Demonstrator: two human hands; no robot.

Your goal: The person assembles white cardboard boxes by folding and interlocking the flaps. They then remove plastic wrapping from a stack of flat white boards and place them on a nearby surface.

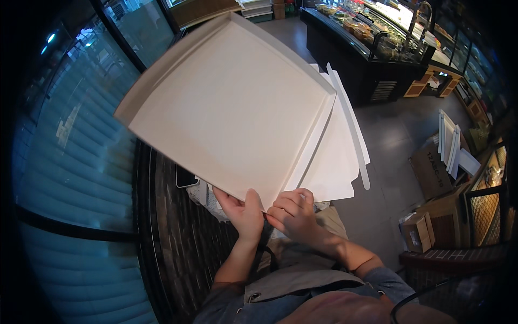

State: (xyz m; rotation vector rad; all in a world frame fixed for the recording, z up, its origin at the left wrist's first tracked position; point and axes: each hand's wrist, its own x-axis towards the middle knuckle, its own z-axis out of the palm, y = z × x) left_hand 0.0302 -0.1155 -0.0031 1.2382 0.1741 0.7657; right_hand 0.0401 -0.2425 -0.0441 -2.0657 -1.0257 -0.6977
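Head view: both hands pinch near corner of big white cardboard tray [226, 108] — left hand [241, 211] fingers curled underneath, right hand [294, 215] fingers gripping beside it — flat white sheets [334, 162] behind.

Two hands are seen at the lower middle of the frame, the left hand [241, 211] and the right hand [294, 215]. One cardboard tray [226, 105] is counted, one phone [185, 177], and two brown boxes [430, 171] at right.
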